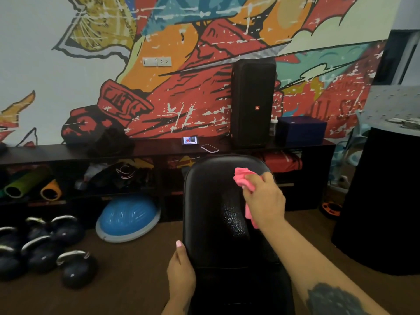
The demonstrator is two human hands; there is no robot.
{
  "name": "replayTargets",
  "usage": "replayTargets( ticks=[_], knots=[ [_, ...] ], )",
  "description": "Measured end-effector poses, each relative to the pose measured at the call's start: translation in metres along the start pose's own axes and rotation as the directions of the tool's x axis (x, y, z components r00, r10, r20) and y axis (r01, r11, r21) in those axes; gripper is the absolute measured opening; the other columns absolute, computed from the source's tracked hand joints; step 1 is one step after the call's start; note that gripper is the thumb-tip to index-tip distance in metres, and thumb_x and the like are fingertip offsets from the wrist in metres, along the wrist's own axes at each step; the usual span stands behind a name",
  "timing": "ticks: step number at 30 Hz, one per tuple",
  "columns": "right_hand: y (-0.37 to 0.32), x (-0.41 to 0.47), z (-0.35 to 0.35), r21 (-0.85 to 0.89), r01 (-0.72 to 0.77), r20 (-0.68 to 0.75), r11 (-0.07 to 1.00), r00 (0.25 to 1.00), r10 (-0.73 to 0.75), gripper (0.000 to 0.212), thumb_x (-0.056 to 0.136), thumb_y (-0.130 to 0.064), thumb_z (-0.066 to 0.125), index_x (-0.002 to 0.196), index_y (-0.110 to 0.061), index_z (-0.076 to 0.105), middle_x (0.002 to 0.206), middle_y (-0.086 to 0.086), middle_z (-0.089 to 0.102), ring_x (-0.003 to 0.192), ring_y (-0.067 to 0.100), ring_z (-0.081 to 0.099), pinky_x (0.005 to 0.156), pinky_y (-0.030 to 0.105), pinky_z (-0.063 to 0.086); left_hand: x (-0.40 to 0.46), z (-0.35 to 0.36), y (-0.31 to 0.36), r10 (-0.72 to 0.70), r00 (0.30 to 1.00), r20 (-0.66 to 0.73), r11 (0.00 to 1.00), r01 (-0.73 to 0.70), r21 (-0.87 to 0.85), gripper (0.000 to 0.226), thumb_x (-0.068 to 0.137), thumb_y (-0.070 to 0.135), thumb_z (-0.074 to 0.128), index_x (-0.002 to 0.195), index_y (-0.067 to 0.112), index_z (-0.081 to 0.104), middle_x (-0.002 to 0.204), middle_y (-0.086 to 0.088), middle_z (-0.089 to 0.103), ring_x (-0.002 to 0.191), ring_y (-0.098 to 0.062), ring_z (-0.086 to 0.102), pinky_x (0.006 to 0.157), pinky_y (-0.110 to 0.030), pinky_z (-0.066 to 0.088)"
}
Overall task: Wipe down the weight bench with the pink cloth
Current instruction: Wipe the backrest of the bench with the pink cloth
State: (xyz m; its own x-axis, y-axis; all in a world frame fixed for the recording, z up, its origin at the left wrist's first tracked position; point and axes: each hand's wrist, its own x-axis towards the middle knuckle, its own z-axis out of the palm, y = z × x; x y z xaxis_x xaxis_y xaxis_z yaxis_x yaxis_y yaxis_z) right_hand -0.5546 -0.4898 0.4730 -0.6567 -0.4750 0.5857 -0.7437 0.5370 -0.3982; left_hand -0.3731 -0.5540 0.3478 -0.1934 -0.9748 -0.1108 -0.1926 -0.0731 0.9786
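left hand [181,272]: fingers curled, thumb up, gripping | right hand [264,200]: arm outstretched, fingers clutching

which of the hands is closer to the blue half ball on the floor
Left. The left hand grips the bench pad's left edge, on the blue half ball's side; the right hand wipes across the pad with the pink cloth.

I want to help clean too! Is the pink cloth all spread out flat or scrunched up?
Scrunched up. The pink cloth bunches under the right hand on the bench, one end hanging down.
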Motion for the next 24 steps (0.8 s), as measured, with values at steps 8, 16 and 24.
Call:
replayTargets(
  ticks=[8,16,24],
  knots=[
    [0.028,-0.038,0.0,-0.01,0.308,0.008,0.951,0.951,-0.308,0.015,0.069,-0.022,0.078,0.08,-0.021,0.067,0.08,0.006,0.049,0.057,0.028,0.055,0.039,0.029,0.039,0.001,0.001,-0.003,0.009,1.0,-0.006,1.0,-0.009,0.006,0.065,0.098,0.051,0.019,0.116,0.007,0.062,0.107,-0.01,0.063,0.095,-0.018,0.052,0.086,-0.032,0.04],
    [-0.004,-0.005,0.004,0.031,0.197,-0.035,0.98,0.98,-0.196,0.011,0.076,-0.018,0.071,0.086,-0.015,0.069,0.086,0.009,0.052,0.06,0.032,0.055,0.048,0.029,0.035,0.0,0.0,-0.001,-0.02,1.0,-0.006,1.0,0.02,0.012,0.065,0.098,0.052,0.018,0.117,0.008,0.062,0.113,-0.013,0.063,0.096,-0.018,0.051,0.091,-0.035,0.041],
    [0.047,-0.012,-0.012,-0.044,0.244,-0.005,0.969,0.97,-0.244,0.016,0.07,-0.014,0.075,0.083,-0.019,0.068,0.082,0.009,0.052,0.056,0.032,0.056,0.043,0.033,0.043,0.001,0.001,-0.002,-0.032,0.999,-0.001,0.999,0.032,0.024,0.066,0.096,0.054,0.018,0.116,0.009,0.062,0.11,-0.012,0.063,0.1,-0.023,0.055,0.094,-0.038,0.043]
  ],
)
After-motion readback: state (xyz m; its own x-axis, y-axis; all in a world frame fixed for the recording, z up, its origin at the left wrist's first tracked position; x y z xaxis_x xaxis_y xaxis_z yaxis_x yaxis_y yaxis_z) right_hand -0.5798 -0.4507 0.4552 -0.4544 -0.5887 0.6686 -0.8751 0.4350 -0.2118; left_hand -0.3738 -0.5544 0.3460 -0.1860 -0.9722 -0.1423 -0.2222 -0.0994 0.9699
